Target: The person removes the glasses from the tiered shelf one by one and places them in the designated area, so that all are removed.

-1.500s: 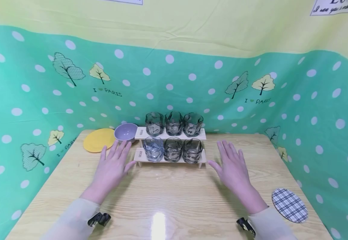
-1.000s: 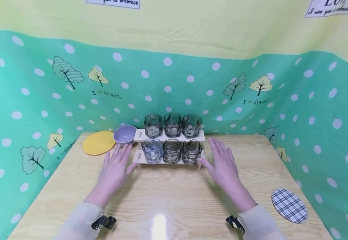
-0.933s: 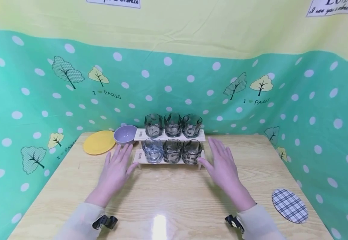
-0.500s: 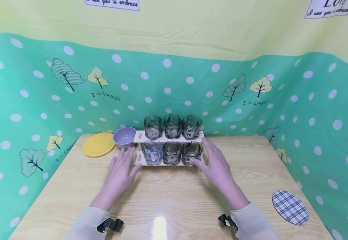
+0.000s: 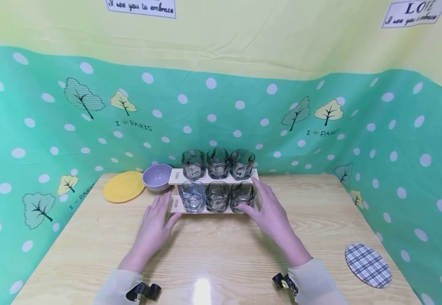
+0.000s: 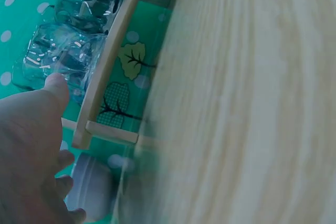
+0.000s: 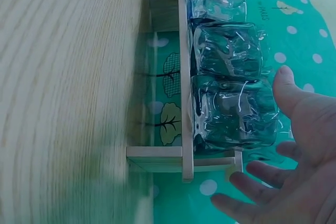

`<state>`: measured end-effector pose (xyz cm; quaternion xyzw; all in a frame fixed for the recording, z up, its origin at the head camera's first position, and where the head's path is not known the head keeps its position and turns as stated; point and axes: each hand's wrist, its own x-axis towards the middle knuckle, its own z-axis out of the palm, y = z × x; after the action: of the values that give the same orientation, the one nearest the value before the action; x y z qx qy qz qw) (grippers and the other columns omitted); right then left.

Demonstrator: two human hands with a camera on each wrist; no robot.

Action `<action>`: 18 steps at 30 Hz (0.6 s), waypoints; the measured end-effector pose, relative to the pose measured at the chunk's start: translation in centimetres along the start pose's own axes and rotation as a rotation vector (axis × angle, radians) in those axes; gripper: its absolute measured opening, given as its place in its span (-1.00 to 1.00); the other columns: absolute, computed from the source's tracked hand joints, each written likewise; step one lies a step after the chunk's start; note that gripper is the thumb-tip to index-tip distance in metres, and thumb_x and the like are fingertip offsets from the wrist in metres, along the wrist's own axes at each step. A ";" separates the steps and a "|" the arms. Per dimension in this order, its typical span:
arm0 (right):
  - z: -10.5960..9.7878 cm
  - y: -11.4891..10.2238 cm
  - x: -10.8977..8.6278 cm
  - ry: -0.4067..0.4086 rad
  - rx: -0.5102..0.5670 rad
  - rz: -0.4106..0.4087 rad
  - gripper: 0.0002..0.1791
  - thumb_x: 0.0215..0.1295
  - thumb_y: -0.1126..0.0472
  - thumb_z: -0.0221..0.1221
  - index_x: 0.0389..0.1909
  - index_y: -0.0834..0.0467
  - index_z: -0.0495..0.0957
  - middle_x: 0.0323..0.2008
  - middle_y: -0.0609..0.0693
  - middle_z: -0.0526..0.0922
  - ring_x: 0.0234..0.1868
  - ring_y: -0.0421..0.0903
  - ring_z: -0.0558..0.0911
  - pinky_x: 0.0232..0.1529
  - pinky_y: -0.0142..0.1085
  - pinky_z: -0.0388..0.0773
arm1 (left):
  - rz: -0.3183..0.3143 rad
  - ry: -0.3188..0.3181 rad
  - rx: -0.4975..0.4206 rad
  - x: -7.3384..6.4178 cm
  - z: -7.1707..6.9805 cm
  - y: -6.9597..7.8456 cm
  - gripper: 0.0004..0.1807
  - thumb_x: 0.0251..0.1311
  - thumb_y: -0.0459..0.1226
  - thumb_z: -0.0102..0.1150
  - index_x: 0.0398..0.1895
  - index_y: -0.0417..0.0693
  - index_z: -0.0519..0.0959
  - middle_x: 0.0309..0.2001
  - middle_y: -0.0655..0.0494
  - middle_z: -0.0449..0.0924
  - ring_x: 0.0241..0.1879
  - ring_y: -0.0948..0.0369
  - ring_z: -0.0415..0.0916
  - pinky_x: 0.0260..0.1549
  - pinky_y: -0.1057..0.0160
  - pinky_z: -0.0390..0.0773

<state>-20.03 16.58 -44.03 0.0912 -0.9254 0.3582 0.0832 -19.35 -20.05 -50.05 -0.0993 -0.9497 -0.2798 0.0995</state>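
Note:
A two-tier wooden rack (image 5: 177, 205) bears two rows of faceted tumblers. In the lower row a bluish glass (image 5: 193, 197) is at the left, then a grey middle glass (image 5: 218, 197) and a grey right-hand glass (image 5: 246, 194). More grey glasses (image 5: 193, 164) fill the upper tier. My left hand (image 5: 153, 228), fingers extended, is beside the rack's left end, its thumb near the bluish glass in the left wrist view. Close to the rack's right end, my right hand (image 5: 272, 216) has its thumb by the right-hand glass (image 7: 236, 111); contact is unclear. Neither hand grips anything.
A yellow plate (image 5: 123, 187) and a purple bowl (image 5: 157, 177) stand left of the rack. A round plaid mat (image 5: 368, 265) lies at the right on the wooden table (image 5: 221, 254). Patterned green and yellow cloth (image 5: 221, 110) hangs close behind the rack.
Both hands have moved inward toward the rack's ends, the right one more, its thumb now at the front right glass. The head view has tilted slightly upward. The glasses stay on the rack.

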 end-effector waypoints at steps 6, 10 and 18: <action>0.2 0.0 0.0 -0.019 0.058 0.037 0.15 0.41 -0.24 0.45 0.83 -0.12 -0.01 0.74 0.21 0.11 0.56 0.42 0.38 0.47 0.47 0.36 | -0.009 0.008 -0.082 0.0 0.8 -0.2 -0.06 0.68 0.12 0.09 0.83 -0.10 -0.06 0.78 -0.15 -0.05 0.74 -0.29 -0.17 0.67 -0.38 -0.08; 0.5 0.1 0.0 -0.048 0.127 0.065 0.15 0.41 -0.19 0.47 0.83 -0.13 0.00 0.74 0.20 0.12 0.44 0.40 0.53 0.43 0.38 0.48 | -0.021 0.016 -0.128 0.0 1.3 -0.4 -0.08 0.68 0.07 0.12 0.83 -0.14 -0.03 0.77 -0.20 -0.02 0.73 -0.30 -0.13 0.67 -0.37 -0.06; 0.9 0.5 0.2 -0.057 0.187 0.069 0.18 0.37 -0.20 0.49 0.83 -0.14 0.00 0.75 0.16 0.09 0.50 0.37 0.48 0.51 0.25 0.45 | -0.054 -0.002 -0.199 0.3 2.1 -1.0 -0.09 0.70 0.10 0.08 0.82 -0.18 0.00 0.76 -0.29 -0.02 0.73 -0.31 -0.14 0.67 -0.38 -0.08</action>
<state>-20.47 16.33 -44.97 0.0768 -0.8925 0.4431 0.0355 -20.18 -19.68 -52.21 -0.0834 -0.9197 -0.3750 0.0806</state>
